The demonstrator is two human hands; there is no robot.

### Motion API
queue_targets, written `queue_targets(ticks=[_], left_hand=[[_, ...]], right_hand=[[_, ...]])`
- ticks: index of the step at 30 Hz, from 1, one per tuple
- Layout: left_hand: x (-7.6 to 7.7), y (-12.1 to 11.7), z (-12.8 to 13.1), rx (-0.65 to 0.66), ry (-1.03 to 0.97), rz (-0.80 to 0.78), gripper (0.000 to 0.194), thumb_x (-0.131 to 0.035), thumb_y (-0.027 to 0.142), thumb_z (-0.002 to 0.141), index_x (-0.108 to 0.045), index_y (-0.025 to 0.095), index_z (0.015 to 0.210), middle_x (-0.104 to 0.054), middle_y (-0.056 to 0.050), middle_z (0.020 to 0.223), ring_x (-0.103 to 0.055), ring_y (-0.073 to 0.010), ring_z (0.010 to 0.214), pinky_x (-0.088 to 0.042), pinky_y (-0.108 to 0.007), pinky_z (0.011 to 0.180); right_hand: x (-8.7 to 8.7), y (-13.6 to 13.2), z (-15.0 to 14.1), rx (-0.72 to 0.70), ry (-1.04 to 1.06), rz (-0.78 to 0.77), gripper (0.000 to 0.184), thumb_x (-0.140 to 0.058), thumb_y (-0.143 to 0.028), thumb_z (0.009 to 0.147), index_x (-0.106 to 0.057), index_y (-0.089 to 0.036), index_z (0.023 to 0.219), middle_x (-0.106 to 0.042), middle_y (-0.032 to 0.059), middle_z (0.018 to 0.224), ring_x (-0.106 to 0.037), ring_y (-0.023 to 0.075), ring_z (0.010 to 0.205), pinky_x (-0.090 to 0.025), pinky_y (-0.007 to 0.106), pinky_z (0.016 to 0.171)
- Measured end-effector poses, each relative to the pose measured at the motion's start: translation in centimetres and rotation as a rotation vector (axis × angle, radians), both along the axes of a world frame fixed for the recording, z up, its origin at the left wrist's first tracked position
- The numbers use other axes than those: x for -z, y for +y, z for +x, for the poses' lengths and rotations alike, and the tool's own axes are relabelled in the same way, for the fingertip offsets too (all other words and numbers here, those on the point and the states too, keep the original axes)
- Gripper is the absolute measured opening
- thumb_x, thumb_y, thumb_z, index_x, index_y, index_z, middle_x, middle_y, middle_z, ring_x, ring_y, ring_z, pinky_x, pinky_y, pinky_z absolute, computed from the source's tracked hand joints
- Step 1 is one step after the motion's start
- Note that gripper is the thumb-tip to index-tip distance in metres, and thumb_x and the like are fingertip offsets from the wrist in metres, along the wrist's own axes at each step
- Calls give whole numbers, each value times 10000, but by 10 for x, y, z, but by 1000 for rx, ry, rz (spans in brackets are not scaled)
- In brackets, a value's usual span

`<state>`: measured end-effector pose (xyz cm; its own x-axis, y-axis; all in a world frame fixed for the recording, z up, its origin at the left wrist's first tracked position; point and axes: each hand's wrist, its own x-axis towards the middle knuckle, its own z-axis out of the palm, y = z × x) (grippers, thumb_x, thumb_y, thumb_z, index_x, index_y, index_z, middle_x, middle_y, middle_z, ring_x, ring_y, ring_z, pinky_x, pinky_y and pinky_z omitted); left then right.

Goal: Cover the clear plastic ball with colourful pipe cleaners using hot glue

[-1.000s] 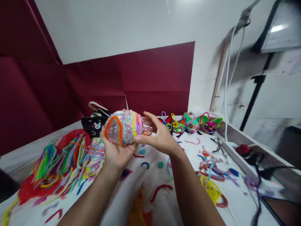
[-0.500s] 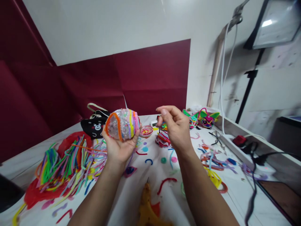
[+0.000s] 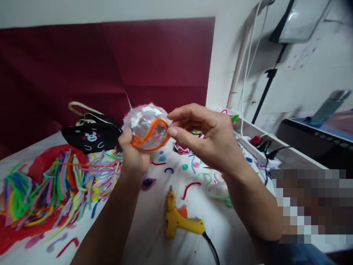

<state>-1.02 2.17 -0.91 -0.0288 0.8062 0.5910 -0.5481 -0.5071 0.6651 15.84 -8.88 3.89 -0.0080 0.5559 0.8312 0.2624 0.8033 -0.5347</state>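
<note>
Two-handed, holds a clear ball with orange trim above the white table, gripped against the thumb of the left hand, too hidden behind to tell the other fingers' state. Reaches to the ball's right edge with the right hand, thumb and forefinger slightly apart, above and beyond a yellow glue gun.
</note>
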Motion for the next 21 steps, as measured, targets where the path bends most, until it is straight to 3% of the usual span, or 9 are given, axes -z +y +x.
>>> queue_targets(ticks=[2, 4, 6, 10, 14, 17, 21], left_hand=[[6, -2, -4, -133, 82, 149, 662, -870, 641, 649, -698, 271, 1171, -741, -44, 1153, -704, -277, 1131, -597, -380, 993], [17, -6, -11, -272, 369, 356, 850, -799, 753, 704, -605, 277, 1381, -687, -88, 1305, -702, -284, 1142, -613, -402, 966], [31, -12, -18, -292, 436, 418, 948, -848, 736, 666, -580, 260, 1440, -639, -119, 1381, -692, -312, 1185, -623, -432, 975], [60, -30, -26, -289, 537, 551, 1040, -864, 727, 675, -518, 235, 1524, -609, -162, 1429, -669, -365, 1272, -604, -487, 1061], [81, -42, -30, -303, 615, 606, 1108, -813, 757, 715, -390, 274, 1618, -621, -153, 1413, -688, -376, 1251, -622, -499, 1034], [96, -44, -35, -250, 615, 528, 1105, -861, 741, 655, -445, 338, 1596, -616, -129, 1453, -663, -390, 1294, -586, -521, 1091], [115, -41, -41, -154, 604, 429, 1182, -939, 786, 463, -550, 402, 1511, -640, -116, 1444, -633, -447, 1325, -513, -623, 1158]], right_hand=[[16, 5, 8, 77, 33, -36, 352, -873, -307, 863, -717, -223, 1167, -752, 40, 1152, -734, 196, 1018, -635, 325, 862], [36, 5, 13, 106, 25, -167, 632, -924, -410, 799, -640, -241, 1337, -672, 101, 1360, -695, 262, 1189, -629, 389, 911], [57, 0, 15, 26, 2, -314, 880, -948, -464, 758, -519, -263, 1500, -567, 144, 1527, -637, 311, 1330, -602, 460, 1018], [89, -12, 10, -130, -71, -502, 1167, -1006, -445, 678, -363, -302, 1642, -485, 144, 1646, -528, 347, 1481, -456, 539, 1223], [113, -18, 9, -125, -55, -537, 1257, -1032, -450, 623, -347, -261, 1660, -412, 178, 1698, -438, 375, 1553, -357, 551, 1284], [128, -17, 10, -125, -60, -474, 1218, -1027, -463, 635, -376, -255, 1644, -472, 182, 1650, -502, 361, 1505, -401, 518, 1256], [143, -16, 10, -106, -88, -456, 1232, -1034, -478, 619, -378, -260, 1639, -500, 182, 1621, -543, 354, 1464, -425, 504, 1238]])
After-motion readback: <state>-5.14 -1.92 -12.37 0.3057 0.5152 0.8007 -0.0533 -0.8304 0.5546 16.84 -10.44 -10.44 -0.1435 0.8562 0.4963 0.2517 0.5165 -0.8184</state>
